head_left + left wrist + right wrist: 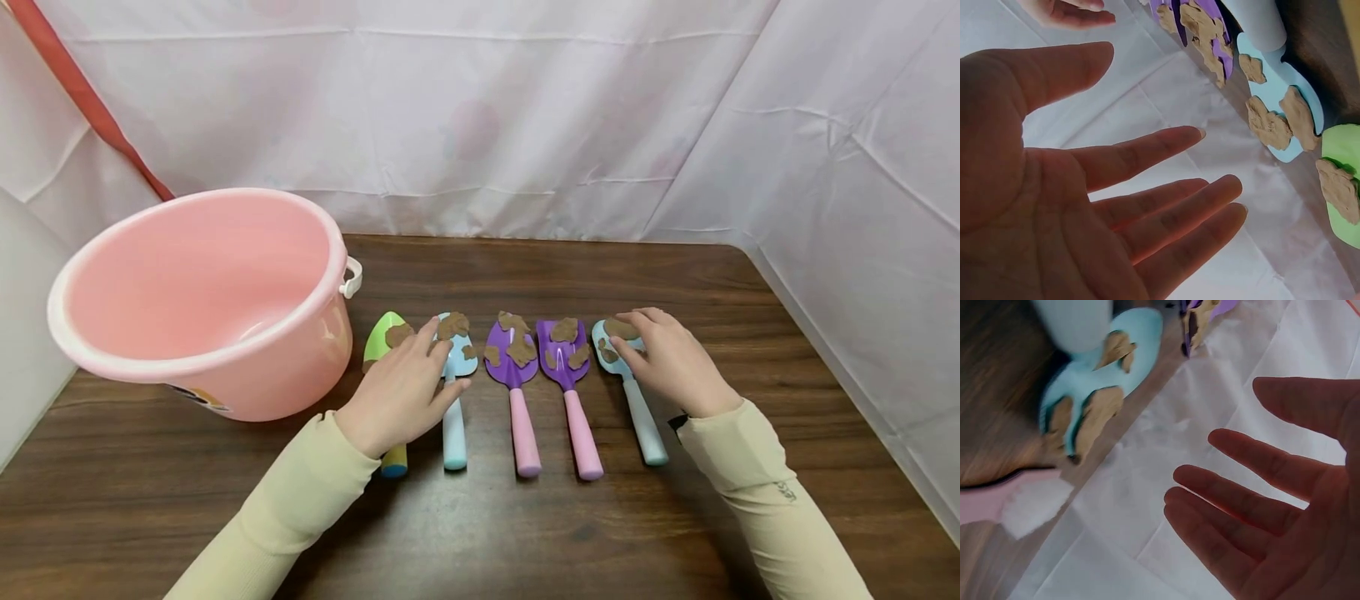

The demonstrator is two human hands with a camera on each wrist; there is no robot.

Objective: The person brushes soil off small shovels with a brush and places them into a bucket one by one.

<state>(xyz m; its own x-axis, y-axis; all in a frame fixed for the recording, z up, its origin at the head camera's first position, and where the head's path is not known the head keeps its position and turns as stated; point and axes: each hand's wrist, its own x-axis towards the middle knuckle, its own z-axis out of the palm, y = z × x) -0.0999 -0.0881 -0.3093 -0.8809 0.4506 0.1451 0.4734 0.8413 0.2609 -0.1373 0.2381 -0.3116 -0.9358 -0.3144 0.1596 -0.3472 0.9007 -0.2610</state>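
Several small garden trowels lie in a row, handles toward me, their blades spotted with brown clay-like lumps (564, 330). My left hand (401, 392), fingers spread and holding nothing, hovers over the green trowel (386, 327) and the left light blue trowel (454, 433), partly covering both. Two purple trowels (525, 433) with pink handles lie between my hands. At the right end, my right hand (675, 362) is above another light blue trowel (642, 421), fingers loosely extended with nothing in them. A brush (1038, 500) with white bristles and a pink handle shows in the right wrist view, largely hidden by that hand in the head view.
A large pink bucket (315, 354) with a white handle lug (352, 277) stands at the left of the dark wood table (480, 533). Pale curtains (480, 108) hang behind and to the right, with a red strip (97, 108) at the upper left.
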